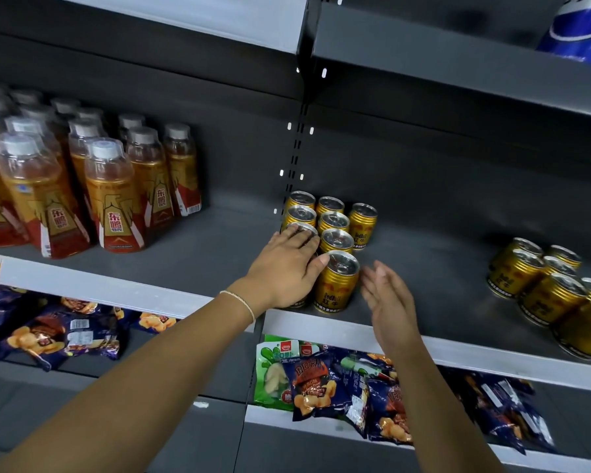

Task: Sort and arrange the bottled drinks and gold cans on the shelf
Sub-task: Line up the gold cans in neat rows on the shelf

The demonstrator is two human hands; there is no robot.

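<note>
Gold cans (335,221) stand in short rows at the middle of the grey shelf (198,250). My left hand (287,268) lies flat over the left row, fingers straight on the can tops, thumb touching the front gold can (336,285). Under its palm a further can is mostly hidden. Just right of the front can, my right hand (386,295) hovers with straight fingers, holding nothing and apart from the can. Bottled drinks (110,192) with white caps and gold-and-red labels crowd the shelf's left part. A second group of gold cans (553,291) stands at the far right.
Bare shelf floor lies between the two can groups and between the bottles and the cans. A blue bottle (580,29) sits on the upper shelf at the right. Snack bags (325,387) fill the shelf below. A slotted upright (297,145) divides the back panels.
</note>
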